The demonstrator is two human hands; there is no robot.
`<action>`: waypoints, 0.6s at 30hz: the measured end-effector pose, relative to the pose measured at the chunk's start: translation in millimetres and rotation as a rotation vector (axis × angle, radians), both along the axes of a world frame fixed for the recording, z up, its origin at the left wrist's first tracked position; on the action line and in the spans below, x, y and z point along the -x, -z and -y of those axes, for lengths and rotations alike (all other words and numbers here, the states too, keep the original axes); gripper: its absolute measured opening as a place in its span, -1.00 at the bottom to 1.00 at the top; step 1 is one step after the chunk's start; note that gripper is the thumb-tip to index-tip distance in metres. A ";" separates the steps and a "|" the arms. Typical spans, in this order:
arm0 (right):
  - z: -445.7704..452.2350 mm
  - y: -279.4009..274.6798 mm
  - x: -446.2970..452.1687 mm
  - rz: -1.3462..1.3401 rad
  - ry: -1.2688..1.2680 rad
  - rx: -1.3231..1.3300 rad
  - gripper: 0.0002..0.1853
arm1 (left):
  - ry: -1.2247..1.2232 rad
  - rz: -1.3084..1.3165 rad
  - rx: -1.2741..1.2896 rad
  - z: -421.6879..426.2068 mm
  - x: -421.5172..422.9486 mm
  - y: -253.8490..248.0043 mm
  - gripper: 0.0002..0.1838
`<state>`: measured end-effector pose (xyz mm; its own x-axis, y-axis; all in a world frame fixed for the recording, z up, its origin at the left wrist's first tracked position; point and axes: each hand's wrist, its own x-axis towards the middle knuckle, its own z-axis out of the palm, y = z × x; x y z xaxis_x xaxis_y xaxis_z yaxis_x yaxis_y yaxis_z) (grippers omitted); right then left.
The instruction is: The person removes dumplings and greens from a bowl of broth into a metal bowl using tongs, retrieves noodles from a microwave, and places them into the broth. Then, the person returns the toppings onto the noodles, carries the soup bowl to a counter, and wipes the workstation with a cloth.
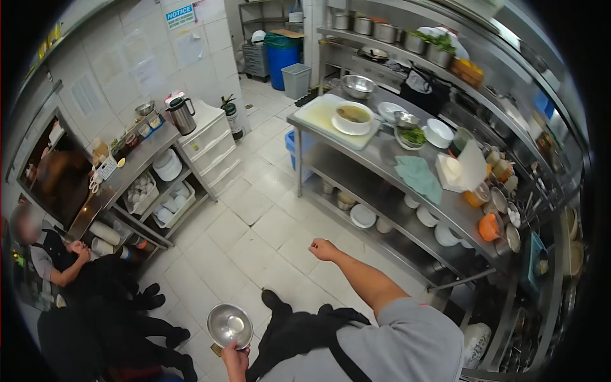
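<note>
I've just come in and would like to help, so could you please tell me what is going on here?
The camera wearer's left hand holds a metal bowl by its rim. The right hand is held out, loosely curled, with nothing visible in it. On the steel table, a white bowl of liquid sits on a pale board, and a green cloth lies farther along. Another person is at the picture's left.

A commercial-looking kitchen, a long steel worktable (382,156) is bearing a white bowl (351,127) of broth (354,113), metal pots (386,32) are standing in a row beyond it, white dishes (363,216) are sitting underneath, a NOTICE sign (180,16) is hanging on the tiled wall (219,46)
</note>
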<state>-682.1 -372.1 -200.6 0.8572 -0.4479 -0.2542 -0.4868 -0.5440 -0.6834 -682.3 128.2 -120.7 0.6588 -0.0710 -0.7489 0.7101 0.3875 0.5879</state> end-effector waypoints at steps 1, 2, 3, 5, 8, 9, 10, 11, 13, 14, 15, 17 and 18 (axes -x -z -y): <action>-5.5 -5.5 -28.8 0.097 -0.022 -0.029 -0.68 | 0.028 0.003 -0.001 4.5 -31.0 0.5 -0.60; -7.4 -9.3 -47.3 0.050 -0.074 0.015 -0.66 | 0.020 0.000 0.004 9.0 -65.9 2.2 -0.60; -6.1 -0.9 -53.1 0.000 -0.133 0.064 -0.63 | 0.030 -0.006 0.020 13.2 -100.4 7.4 -0.60; 18.7 65.7 -65.8 -0.178 -0.348 0.165 -0.53 | 0.051 0.039 0.022 36.1 -172.7 5.8 -0.59; 52.3 125.3 -40.8 -0.304 -0.239 0.105 -0.60 | 0.113 0.171 0.044 86.7 -277.0 -34.7 -0.57; 62.0 132.5 -32.6 -0.359 -0.550 0.455 -0.68 | 0.180 0.205 0.035 93.6 -311.3 -48.5 -0.56; 68.6 137.8 -21.5 -0.512 -0.622 0.570 -0.71 | 0.257 0.218 -0.005 100.3 -344.3 -64.3 -0.58; 91.4 216.9 12.9 -0.528 -0.025 -0.035 -0.70 | 0.348 0.229 -0.037 111.1 -377.8 -78.3 -0.59; 118.7 241.5 34.0 -0.579 -0.417 0.014 -0.71 | 0.299 0.246 -0.123 128.5 -437.7 -86.3 -0.62; 138.2 233.3 48.5 -0.494 -0.822 0.115 -0.70 | 0.295 0.252 -0.196 138.3 -462.5 -84.6 -0.64; 140.3 207.0 21.3 -0.306 -0.727 0.016 -0.81 | 0.301 0.279 -0.150 142.0 -486.4 -77.1 -0.65; 140.4 136.9 -36.8 0.084 -0.601 -0.166 -0.86 | 0.261 0.249 -0.108 154.9 -522.6 -57.8 -0.64; 169.3 158.2 -79.7 0.012 -0.489 -0.434 -0.91 | 0.233 0.218 -0.070 158.8 -538.0 -55.3 -0.63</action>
<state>-602.4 -541.4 -358.8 0.9399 0.1356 -0.3134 -0.2441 -0.3747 -0.8944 -144.3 -30.7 -65.4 0.7763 -0.1925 -0.6003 0.6294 0.1825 0.7554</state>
